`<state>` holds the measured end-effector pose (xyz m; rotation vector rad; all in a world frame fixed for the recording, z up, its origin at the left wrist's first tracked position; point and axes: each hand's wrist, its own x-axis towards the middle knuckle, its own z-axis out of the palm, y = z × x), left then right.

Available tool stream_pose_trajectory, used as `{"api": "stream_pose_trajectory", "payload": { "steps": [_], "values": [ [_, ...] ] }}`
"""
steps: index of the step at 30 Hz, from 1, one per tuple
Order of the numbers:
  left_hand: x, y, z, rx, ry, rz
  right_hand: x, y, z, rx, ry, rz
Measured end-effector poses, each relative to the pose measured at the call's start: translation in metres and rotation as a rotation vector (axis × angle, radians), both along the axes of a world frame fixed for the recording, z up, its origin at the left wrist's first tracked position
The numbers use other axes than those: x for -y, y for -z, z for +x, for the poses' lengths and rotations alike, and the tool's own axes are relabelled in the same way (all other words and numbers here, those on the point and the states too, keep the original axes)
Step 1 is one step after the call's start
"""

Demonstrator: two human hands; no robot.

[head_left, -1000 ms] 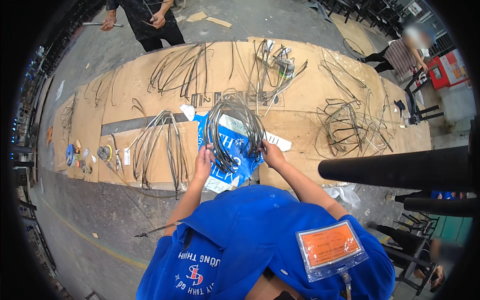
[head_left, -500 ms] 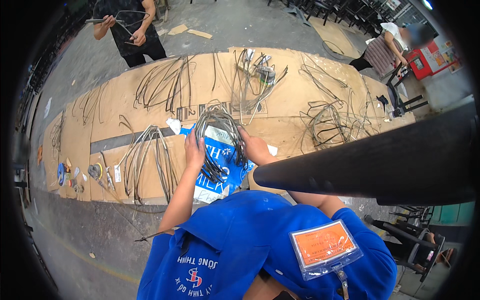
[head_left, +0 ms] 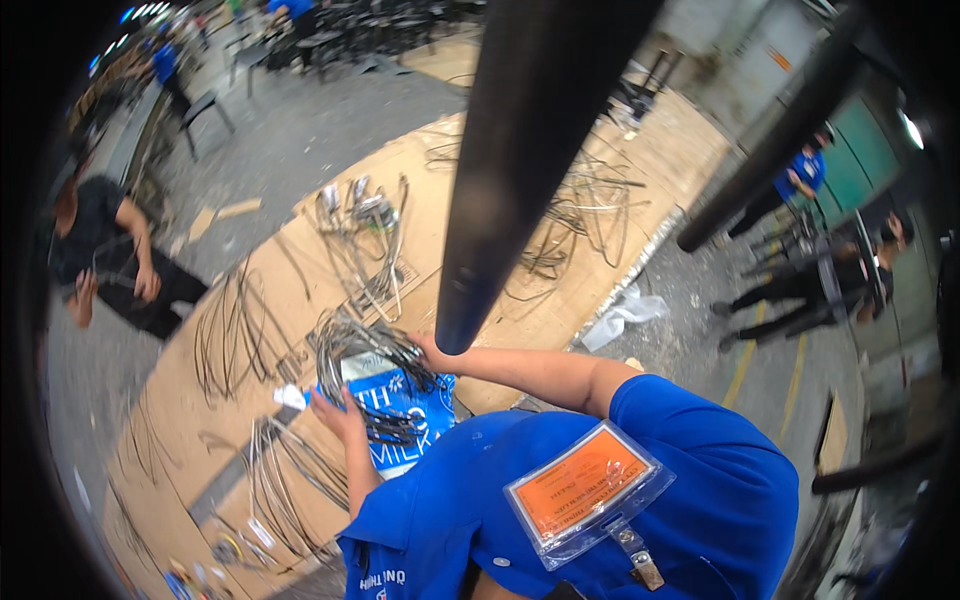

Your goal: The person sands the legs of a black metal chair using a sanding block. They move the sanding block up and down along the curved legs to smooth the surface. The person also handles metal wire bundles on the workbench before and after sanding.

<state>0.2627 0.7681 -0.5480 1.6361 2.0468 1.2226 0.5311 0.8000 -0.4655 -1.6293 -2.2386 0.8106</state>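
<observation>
A loose bundle of dark and silvery bent wires (head_left: 345, 338) lies over a blue and white printed plastic sack (head_left: 385, 395) on the cardboard-covered table. At the bundle's near left side is my left hand (head_left: 342, 418), with thumb and fingers apart and nothing gripped in them. My right hand (head_left: 434, 356) closes on the bundle's right side, its fingertips partly lost among the wires. A white crumpled scrap (head_left: 290, 397) sits just left of the sack. More long wires (head_left: 285, 470) spread beside my left forearm.
A thick black tube (head_left: 540, 150) crosses the view above my right hand. Further wire bundles lie at the far left (head_left: 235, 335), far middle (head_left: 365, 235) and right (head_left: 560, 225). A tape roll (head_left: 228, 548) lies near left. One person (head_left: 110, 240) stands across the table.
My view has swung to the right, so table and sack appear tilted. Both hands stay at the wire bundle; the left hand's fingers now stand further off its side.
</observation>
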Motion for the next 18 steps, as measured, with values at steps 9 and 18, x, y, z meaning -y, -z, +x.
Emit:
{"api": "stream_pose_trajectory", "payload": {
  "steps": [9, 18],
  "values": [
    [-0.013, -0.113, 0.046, 0.031, 0.330, 0.256, 0.071, 0.027, 0.083, -0.017, 0.380, -0.004],
    [-0.017, -0.312, 0.167, 0.758, 1.231, 0.169, 0.133, 0.016, 0.190, -0.493, 0.714, -0.436]
  ]
}}
